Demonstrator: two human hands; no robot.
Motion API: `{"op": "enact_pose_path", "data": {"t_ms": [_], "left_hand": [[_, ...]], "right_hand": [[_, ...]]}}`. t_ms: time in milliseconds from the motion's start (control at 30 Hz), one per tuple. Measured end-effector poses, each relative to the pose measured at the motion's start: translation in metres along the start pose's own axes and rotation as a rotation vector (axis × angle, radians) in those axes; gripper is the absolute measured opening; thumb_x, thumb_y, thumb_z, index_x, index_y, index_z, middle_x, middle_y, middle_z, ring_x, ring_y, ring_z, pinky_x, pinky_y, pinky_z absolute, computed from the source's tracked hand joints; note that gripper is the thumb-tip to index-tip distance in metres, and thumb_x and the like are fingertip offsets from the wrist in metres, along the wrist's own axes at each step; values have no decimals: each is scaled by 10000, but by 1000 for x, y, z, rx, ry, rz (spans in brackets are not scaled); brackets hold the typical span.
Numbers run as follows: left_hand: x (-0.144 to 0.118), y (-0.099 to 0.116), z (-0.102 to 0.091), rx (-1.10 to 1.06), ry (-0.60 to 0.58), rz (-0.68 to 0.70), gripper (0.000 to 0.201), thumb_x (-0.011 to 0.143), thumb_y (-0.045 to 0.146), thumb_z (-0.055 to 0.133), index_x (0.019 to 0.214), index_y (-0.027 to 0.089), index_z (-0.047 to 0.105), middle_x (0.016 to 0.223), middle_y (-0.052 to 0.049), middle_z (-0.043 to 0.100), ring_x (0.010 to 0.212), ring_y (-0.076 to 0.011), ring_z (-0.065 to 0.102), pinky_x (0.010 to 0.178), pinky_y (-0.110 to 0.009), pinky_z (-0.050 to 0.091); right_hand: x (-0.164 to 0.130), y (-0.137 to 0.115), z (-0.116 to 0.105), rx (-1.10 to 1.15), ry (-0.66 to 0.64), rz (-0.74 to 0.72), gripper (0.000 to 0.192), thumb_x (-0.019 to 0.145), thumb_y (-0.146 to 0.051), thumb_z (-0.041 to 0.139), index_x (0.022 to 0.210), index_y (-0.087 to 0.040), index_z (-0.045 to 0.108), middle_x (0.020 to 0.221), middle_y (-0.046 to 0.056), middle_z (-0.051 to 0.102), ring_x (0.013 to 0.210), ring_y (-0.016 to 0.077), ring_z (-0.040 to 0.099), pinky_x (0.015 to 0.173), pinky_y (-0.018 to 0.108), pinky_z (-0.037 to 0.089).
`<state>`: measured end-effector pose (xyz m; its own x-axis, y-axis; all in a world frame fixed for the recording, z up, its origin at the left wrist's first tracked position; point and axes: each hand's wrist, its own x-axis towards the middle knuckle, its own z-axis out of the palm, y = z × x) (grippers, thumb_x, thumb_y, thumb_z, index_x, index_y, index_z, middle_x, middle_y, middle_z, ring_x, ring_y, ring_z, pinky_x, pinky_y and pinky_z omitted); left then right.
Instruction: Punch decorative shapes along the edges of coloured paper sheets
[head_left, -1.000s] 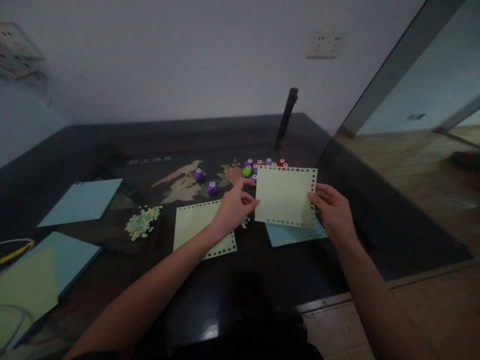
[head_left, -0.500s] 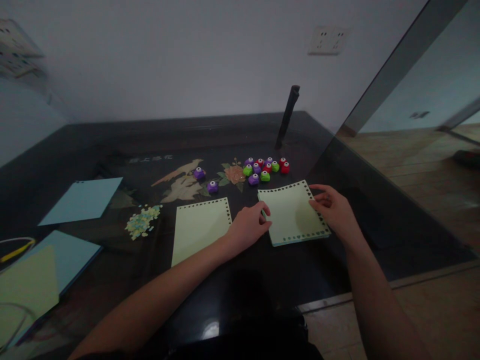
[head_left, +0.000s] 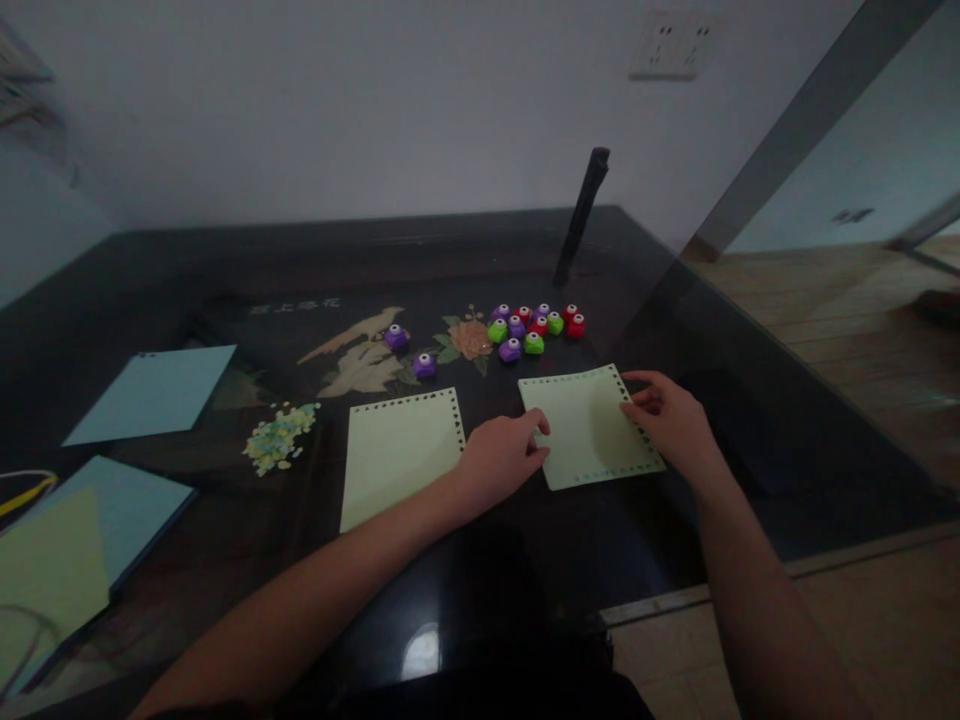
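A pale green sheet (head_left: 592, 425) with small punched holes along three edges lies flat before me. Its left edge is held by my left hand (head_left: 504, 458), fingers bent, with index finger and thumb reaching over the margin. At the opposite edge my right hand (head_left: 669, 418) grips the punched border between thumb and fingers. Whether other sheets lie beneath is hard to tell now. Left of it rests a second pale green sheet (head_left: 397, 450), punched along its top and right edges and partly covered by my left forearm.
Purple, green and red craft punches (head_left: 534, 343) cluster behind the sheets, with two purple ones (head_left: 424, 366) apart. Paper confetti (head_left: 277, 440) lies leftward, near blue sheets (head_left: 154, 395) and a yellow-handled item (head_left: 26, 495). A black post (head_left: 581, 215) rises at the back of the dark table.
The blue-edged layer visible under the right-hand punched sheet before no longer shows; its edges look even. Both hands stay at its sides. The view has shifted slightly.
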<state>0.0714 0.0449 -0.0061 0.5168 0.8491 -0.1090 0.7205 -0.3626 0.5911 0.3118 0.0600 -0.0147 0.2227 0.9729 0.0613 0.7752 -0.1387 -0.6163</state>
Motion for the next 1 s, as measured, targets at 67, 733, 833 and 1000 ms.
{"op": "enact_pose_path", "data": {"t_ms": [67,733,833,1000], "left_hand": [[-1,2,-1,27,-9,8,209,808,248,548,1016,234,558,807,13,696,758,-171,634,673,-281,450],[-3,10,0,183,-22,73,187,828,244,533,1003,197,580,819,-16,677,782,-187,625,756,-344,428],[-3,9,0,180,-18,73,183,828,243,534,999,198,580,814,-13,678,779,-185,626,757,-342,427],[-3,6,1,176,-7,81,182,830,243,531,1004,209,572,821,-3,683,801,-177,628,762,-329,424]], "right_hand": [[-1,0,1,-30,14,-3,392,678,-192,602,1070,-188,608,703,9,624,613,154,576,599,284,448],[-1,8,1,-132,3,-52,316,705,-197,590,1018,-227,620,734,1,594,635,147,546,605,275,419],[0,11,3,-170,12,-82,315,702,-190,587,1013,-225,621,757,9,588,654,151,537,623,280,418],[0,10,4,-202,5,-98,294,709,-185,578,998,-213,625,767,17,573,666,152,526,635,281,414]]}}
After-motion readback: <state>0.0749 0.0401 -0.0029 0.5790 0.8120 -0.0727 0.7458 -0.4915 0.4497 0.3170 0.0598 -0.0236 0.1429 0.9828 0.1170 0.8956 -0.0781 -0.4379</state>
